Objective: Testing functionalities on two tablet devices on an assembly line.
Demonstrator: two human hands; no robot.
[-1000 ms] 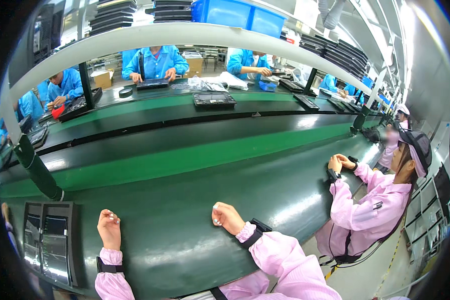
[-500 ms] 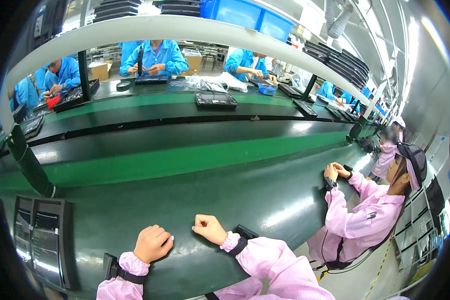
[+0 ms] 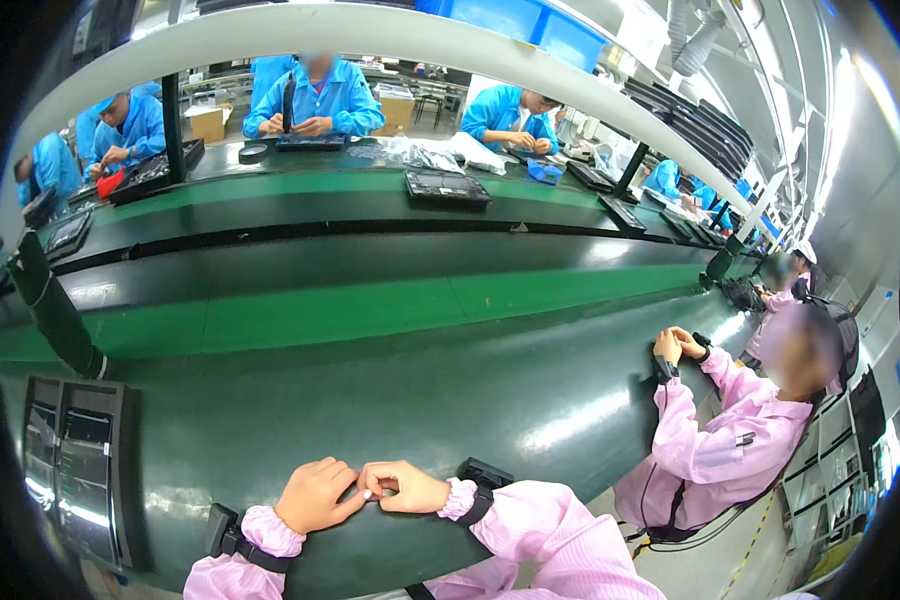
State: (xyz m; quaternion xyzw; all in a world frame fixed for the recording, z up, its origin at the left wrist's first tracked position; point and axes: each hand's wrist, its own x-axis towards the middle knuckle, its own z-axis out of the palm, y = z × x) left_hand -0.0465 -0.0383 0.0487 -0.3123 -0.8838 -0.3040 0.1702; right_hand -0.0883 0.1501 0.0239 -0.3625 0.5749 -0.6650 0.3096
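My left hand (image 3: 315, 496) and my right hand (image 3: 410, 487) meet over the near edge of the green worktop, fingertips touching between them. Both are closed, with fingers curled inward and thumbs drawn close. Through the loop of my right thumb and forefinger only the dark green surface shows. The underside of my left fingers is hidden, and no object shows in either hand. Black devices are strapped on both wrists, over pink sleeves. Left of my hands lies a dark tray (image 3: 122, 470) bearing flat black glossy panels (image 3: 85, 460).
At right sits a co-worker in pink (image 3: 725, 430), hands together on the same green worktop (image 3: 450, 390). Across the line, people in blue (image 3: 320, 95) handle parts. A dark device (image 3: 447, 188) lies on the far belt. A wrapped post (image 3: 55, 310) stands at left.
My hands were apart and have come together until their fingertips touch. My right hand moved left and down. The view has shifted slightly, and the pink-clad co-worker's head has turned.
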